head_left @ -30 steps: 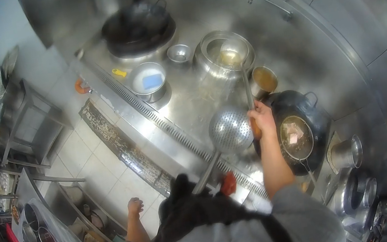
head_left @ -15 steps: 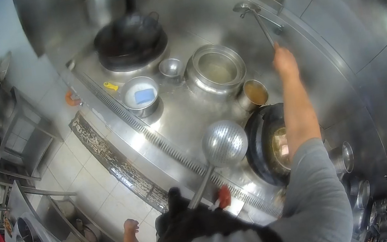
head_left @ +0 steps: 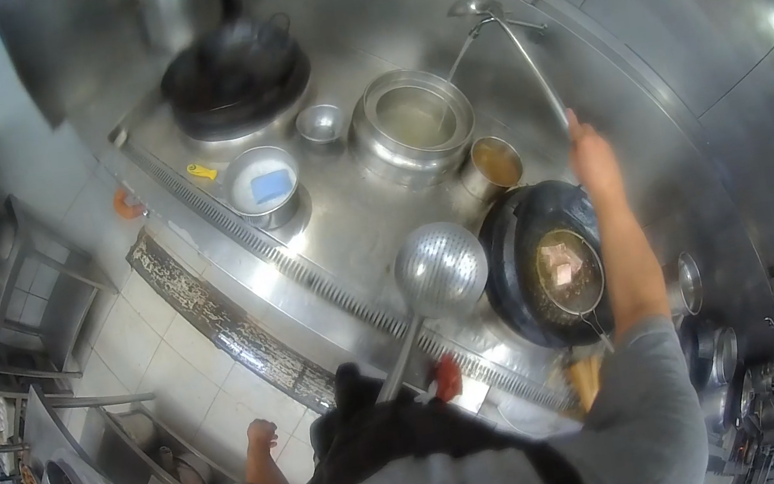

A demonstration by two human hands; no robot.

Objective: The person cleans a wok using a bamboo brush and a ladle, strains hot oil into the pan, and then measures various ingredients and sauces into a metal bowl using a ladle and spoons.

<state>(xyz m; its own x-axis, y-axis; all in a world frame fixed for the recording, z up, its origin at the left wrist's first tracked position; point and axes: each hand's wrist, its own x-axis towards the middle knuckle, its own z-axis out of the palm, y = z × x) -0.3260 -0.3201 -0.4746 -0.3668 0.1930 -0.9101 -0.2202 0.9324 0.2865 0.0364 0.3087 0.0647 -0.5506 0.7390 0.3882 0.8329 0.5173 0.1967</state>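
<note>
My right hand (head_left: 594,158) grips the long handle of a ladle (head_left: 536,66). Its bowl is up by the back wall, at a tap (head_left: 514,22). From there a thin line, water or a spout, slants down to a wide steel pot (head_left: 414,121) of cloudy liquid. Below my right forearm sits a black wok (head_left: 512,263), and a round wire strainer (head_left: 596,298) with pale pink pieces of food (head_left: 562,262) lies in it. My left hand (head_left: 261,438) hangs low beside my body, fingers curled, with nothing visible in it.
A perforated skimmer (head_left: 442,269) lies on the steel range, its handle towards my waist. Nearby are a pot of brown liquid (head_left: 496,164), a small bowl (head_left: 321,123) and a pot with a blue sponge (head_left: 271,186). A second wok (head_left: 235,79) stands further left.
My right hand has come slightly down and right, while the ladle's bowl has shifted left. A thin line now reaches the steel pot. The strainer in the wok shows more fully.
</note>
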